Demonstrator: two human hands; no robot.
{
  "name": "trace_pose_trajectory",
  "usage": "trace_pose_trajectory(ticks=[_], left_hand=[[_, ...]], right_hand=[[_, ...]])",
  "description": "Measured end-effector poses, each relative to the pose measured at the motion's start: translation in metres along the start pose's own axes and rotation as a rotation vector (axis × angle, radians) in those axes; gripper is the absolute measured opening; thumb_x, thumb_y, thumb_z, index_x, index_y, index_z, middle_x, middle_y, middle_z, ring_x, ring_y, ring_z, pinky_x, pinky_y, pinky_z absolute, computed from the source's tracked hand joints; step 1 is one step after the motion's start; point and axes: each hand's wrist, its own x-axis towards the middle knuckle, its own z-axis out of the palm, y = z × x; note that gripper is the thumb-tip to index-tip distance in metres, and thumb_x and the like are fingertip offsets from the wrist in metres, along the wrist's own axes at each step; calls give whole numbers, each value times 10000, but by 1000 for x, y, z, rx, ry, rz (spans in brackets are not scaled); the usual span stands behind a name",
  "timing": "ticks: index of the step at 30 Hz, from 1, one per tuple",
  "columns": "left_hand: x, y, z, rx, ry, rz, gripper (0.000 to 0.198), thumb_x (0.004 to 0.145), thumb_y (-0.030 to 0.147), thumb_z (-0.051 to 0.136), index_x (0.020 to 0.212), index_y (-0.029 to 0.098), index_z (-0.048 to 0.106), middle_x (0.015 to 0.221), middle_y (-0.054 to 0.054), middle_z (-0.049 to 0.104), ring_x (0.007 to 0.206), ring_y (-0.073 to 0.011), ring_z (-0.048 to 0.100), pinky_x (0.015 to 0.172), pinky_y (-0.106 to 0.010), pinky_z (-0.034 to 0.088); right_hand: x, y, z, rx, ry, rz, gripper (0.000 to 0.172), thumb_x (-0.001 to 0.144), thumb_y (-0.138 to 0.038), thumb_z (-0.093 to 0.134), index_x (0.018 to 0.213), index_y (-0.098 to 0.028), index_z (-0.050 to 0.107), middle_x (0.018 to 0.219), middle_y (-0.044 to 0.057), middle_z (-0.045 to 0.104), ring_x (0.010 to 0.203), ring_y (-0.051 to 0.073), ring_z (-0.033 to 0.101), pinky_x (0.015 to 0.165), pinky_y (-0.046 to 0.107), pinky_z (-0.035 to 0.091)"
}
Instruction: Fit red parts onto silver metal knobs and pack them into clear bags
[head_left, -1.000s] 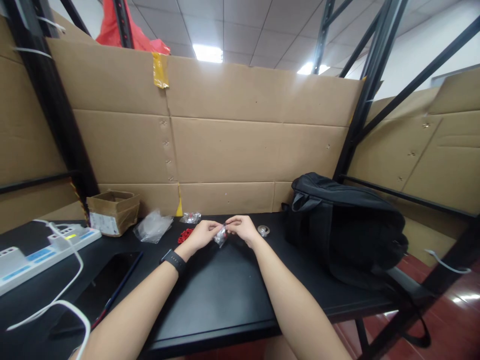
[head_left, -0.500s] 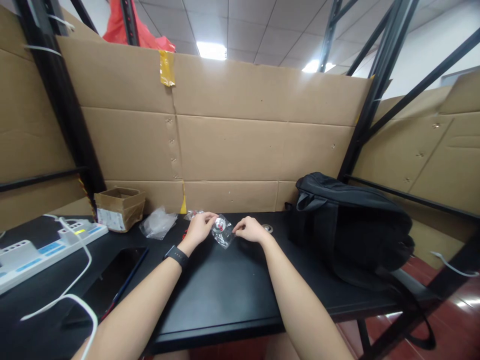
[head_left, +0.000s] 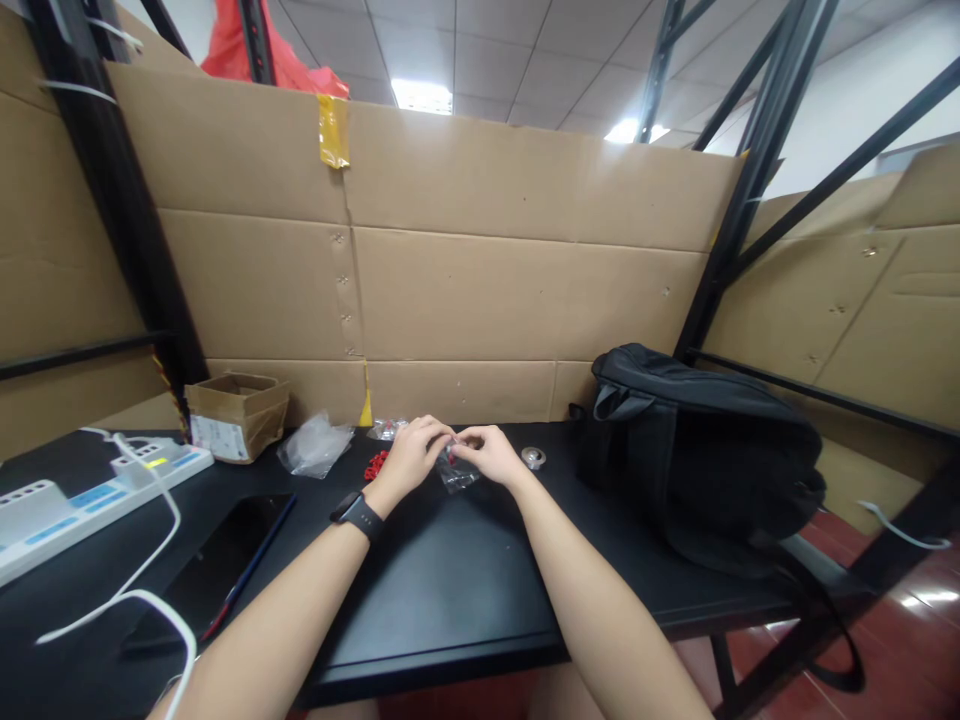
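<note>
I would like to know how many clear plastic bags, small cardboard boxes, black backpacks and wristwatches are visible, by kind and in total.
Clear plastic bags: 3 (held bag, bag at the back, crumpled bag)
Small cardboard box: 1
Black backpack: 1
Wristwatch: 1
Total: 6

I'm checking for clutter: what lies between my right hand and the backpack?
A roll of tape, nearer your right hand than the backpack, in the head view.

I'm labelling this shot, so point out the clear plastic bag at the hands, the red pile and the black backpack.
Clear plastic bag (head_left: 458, 478): head view, its crinkled lower part.
Red pile (head_left: 375, 465): head view, its visible middle.
Black backpack (head_left: 709, 455): head view, middle of its body.
</note>
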Motion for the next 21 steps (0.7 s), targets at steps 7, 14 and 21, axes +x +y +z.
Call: trace_pose_trajectory(ticks=[7,14,21], left_hand=[[-4,-7,2,-166,-113,-206,237,894,381,612,1050,226,700,890,-21,757,829,-188,695,807,-295,498],[-2,-4,2,12,53,-163,207,889,393,604,960,232,713,943,-36,744,919,-218,668,876,-336,464],[-10,-2,11,-40,-129,-54,290,874,357,605,1129,219,614,1069,-69,683,966,-212,637,872,-336,486]], right_hand=[[2,6,-2,210,198,118,200,721,-347,724,778,-157,695,796,48,720,704,171,659,696,287,519],[5,6,0,133,186,28,208,737,-332,696,870,-173,677,823,49,724,740,177,680,731,297,536],[6,30,-20,-115,758,214,256,807,-317,577,1037,-206,572,934,61,689,803,211,684,748,320,529]])
